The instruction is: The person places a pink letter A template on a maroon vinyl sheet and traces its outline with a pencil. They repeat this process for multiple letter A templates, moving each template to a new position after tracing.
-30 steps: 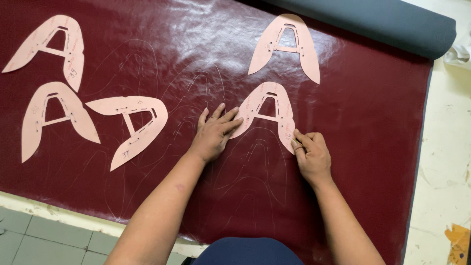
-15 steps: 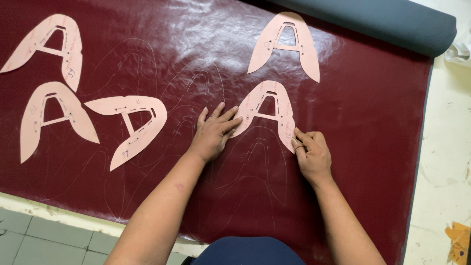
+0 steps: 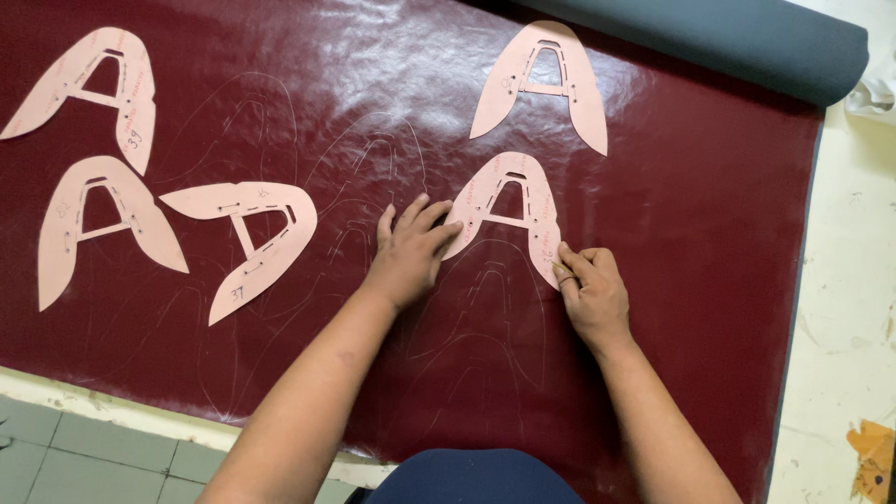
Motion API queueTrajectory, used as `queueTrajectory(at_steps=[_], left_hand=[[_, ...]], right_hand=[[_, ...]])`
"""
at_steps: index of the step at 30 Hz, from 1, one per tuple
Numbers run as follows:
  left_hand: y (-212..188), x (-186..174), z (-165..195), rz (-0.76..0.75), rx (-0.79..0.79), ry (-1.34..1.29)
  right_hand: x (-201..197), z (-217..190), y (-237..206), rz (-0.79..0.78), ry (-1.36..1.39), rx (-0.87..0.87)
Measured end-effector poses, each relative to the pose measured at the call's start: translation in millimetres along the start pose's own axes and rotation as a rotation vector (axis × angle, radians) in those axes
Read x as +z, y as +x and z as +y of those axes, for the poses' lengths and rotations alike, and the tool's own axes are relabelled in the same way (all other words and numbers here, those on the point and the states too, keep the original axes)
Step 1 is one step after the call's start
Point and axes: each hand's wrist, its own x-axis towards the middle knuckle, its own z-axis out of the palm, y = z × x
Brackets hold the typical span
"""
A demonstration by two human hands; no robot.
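— Now, in the head view, what do the two hands do?

— Both hands are on one pink card template (image 3: 509, 210), shaped like a shoe upper with two long wings. It lies flat on the dark red glossy sheet (image 3: 709, 243), a little right of the middle. The left hand (image 3: 409, 252) rests palm down, fingers a little spread, and the fingertips press the left wing of the template. The right hand (image 3: 590, 291) is at the tip of the right wing; its fingers are bent and pressed together, like a pinch. If a pen or chalk is inside the pinch, I cannot tell, it is too small.

— Which step is this, in your opinion?

— I judge it is the tracing step: one hand fixes the pattern, the other goes along its edge. Thin pale outlines (image 3: 373, 177) of the same shape are visible on the sheet near the hands.

— What does the next move ask for?

— I think the left hand must press firmly so the card does not slip on the shiny surface, and the right hand must stay close against the edge.

— Other things?

— Four more templates: one (image 3: 546, 79) just above, three at the left (image 3: 98, 84) (image 3: 98, 224) (image 3: 252, 233). A grey roll (image 3: 728, 37) lies along the top right edge.
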Motion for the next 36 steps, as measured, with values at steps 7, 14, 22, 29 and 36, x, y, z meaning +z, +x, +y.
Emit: queueTrajectory(at_steps=[7,14,22,29,36], left_hand=[[6.6,39.2,49.2,-0.101,0.048,0.325],[9.4,20.6,123.0,-0.342,-0.104,0.270],[10.9,11.6,127.6,-0.388,-0.094,0.276],[10.1,12.3,124.4,-0.337,-0.094,0.244],[14.7,17.8,122.2,-0.426,-0.109,0.321]], right_hand=[[0.1,-1.0,-1.5,0.005,-0.016,-0.015],[2.9,1.3,-2.1,0.003,-0.025,-0.006],[-13.5,-10.0,20.5,-0.043,0.208,0.174],[-16.7,-45.3,73.3,0.085,0.348,-0.037],[17.7,-80.2,99.4,-0.417,0.473,0.038]])
